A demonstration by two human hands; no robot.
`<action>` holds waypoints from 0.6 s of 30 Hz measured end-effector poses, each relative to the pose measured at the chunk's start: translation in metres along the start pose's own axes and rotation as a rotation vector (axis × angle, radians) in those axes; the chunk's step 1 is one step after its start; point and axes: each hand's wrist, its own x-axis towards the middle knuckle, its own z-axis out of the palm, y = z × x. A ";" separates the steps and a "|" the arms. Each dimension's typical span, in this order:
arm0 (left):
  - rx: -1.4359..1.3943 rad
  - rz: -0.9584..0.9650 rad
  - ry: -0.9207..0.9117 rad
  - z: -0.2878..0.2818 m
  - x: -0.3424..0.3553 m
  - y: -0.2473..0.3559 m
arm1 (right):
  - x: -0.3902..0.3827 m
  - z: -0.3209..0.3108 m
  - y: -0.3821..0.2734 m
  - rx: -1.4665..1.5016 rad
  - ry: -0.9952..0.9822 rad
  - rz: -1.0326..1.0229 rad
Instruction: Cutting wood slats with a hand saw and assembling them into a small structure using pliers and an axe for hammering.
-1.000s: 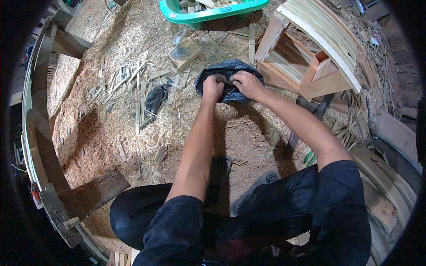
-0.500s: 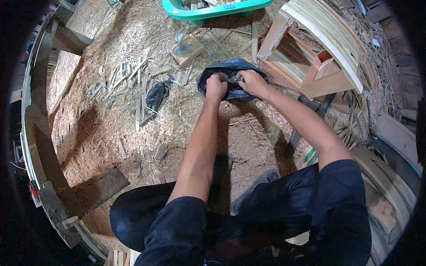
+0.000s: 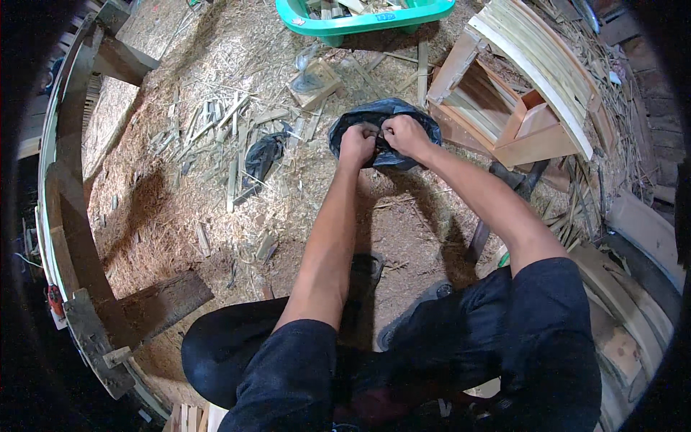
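Note:
A black plastic bag stands open on the sawdust-covered floor in front of me, its mouth spread wide. My left hand is closed at the left of the opening, fingertips turned into the bag. My right hand reaches in from the right, fingers curled close beside those of my left. What they pinch inside the dark opening is too small and shaded to make out. Just behind the bag lies a square wooden block with a clear plastic bag on it.
A green plastic tub holding offcuts is at the top. An angled wooden frame stands right; a long timber structure lines the left. Wood scraps and crumpled black plastic litter the floor. Curved boards lie at lower right.
Both hands stay in the bag's mouth, their fingers shifting slightly. The bag and hands now appear a little farther right in the picture, as do the surroundings.

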 end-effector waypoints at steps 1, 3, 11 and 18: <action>-0.010 0.006 -0.007 -0.001 -0.001 -0.002 | -0.001 -0.002 -0.002 0.002 -0.002 -0.001; 0.005 0.020 0.005 -0.001 -0.004 -0.006 | -0.003 -0.005 -0.006 0.133 0.012 0.017; -0.024 0.034 0.044 0.005 -0.005 -0.004 | -0.001 -0.025 0.016 0.098 -0.031 0.119; 0.064 0.021 0.106 -0.003 -0.009 -0.007 | -0.009 0.001 -0.003 -0.001 0.088 -0.165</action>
